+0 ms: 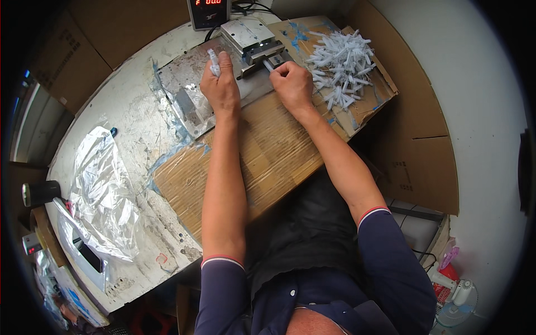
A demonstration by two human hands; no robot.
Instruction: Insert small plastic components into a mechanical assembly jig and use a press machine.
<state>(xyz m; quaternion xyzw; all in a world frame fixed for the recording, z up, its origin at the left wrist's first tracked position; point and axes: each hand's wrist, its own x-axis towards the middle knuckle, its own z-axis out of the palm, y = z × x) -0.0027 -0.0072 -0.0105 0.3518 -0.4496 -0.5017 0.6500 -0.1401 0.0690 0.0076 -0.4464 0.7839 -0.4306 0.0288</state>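
Note:
My left hand (pixel 224 94) is closed around a few small whitish translucent plastic pieces (pixel 213 58), whose ends stick out past the thumb. Just right of it, my right hand (pixel 294 88) pinches a similar plastic piece (pixel 268 65) at the front of a small metal bench machine (pixel 248 33). The fingers hide most of that piece, and I cannot tell how far it reaches into the machine's metal jaw (pixel 262 53). A heaped pile of the same slim plastic pieces (pixel 343 64) lies to the right of my right hand, on cardboard.
A black box with a red digital display (pixel 209 12) stands behind the machine. Taped cardboard (pixel 262 148) covers the table's near edge. Crumpled clear plastic bags (pixel 106 187) and a dark cylinder (pixel 40 194) lie at the left. Cardboard walls (pixel 424 117) rise at the right.

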